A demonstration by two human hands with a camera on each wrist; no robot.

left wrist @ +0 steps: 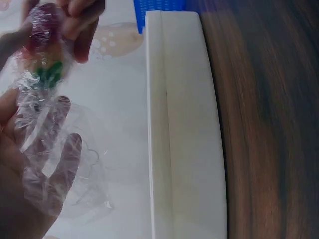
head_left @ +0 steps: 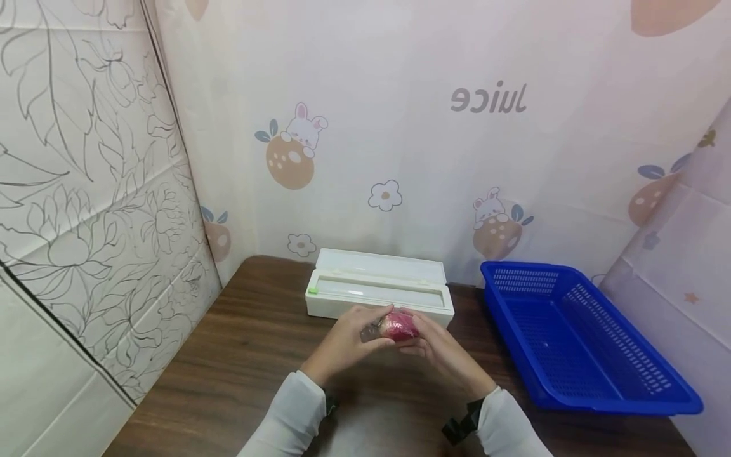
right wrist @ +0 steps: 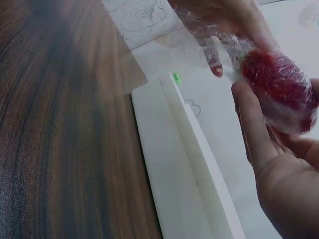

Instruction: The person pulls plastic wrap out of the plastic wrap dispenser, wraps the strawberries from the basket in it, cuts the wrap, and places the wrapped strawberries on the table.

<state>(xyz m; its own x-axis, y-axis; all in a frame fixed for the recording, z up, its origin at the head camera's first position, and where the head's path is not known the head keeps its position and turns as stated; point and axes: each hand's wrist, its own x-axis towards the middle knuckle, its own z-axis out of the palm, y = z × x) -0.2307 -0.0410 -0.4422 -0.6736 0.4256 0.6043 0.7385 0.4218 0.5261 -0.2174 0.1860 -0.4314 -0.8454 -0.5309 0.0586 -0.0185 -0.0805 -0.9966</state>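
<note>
Both hands hold a red fruit-shaped thing (head_left: pixel 398 326) wrapped in clear cling film, above the table in front of a white box. My right hand (head_left: pixel 442 349) grips its body from the right, thumb and fingers around it. My left hand (head_left: pixel 349 336) is at the other end, where loose cling film (left wrist: pixel 75 169) trails over its fingers. The left wrist view shows a yellowish and green part (left wrist: pixel 49 73) at that end, under the film. In the right wrist view the wrapped red body (right wrist: pixel 279 89) lies against the right fingers.
Behind the hands stands the long white box (head_left: pixel 377 306), its lid (head_left: pixel 379 266) raised and a green piece (head_left: pixel 312 291) at its left end. A blue plastic basket (head_left: pixel 571 402) is to the right on the brown wooden table (head_left: pixel 228 368). Printed sheets hang at the back and sides.
</note>
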